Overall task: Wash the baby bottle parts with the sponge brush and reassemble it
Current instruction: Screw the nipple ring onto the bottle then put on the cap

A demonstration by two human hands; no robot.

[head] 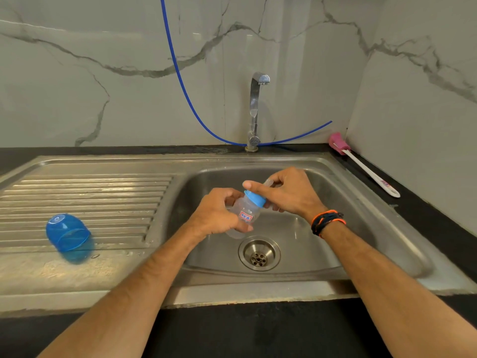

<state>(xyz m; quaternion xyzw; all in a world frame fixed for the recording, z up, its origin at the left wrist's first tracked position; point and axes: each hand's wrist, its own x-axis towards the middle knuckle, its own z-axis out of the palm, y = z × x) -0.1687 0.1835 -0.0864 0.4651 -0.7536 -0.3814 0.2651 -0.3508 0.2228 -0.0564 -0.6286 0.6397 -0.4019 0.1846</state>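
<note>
One bottle (244,218) held tilted over the sink (361,202) basin; left hand (219,215) fingers wrapped round its clear body; right hand (286,192) fingers pinch the blue ring (255,198) and teat at its neck; one blue cap (68,233) on its side on the drainboard; one sponge brush (361,165) on the tabletop, right of the one tap (255,109).

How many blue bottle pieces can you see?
2. A blue cap lies on its side on the draining board, left of the basin. A blue collar ring sits on the bottle held over the basin. Hands may hide more.
</note>
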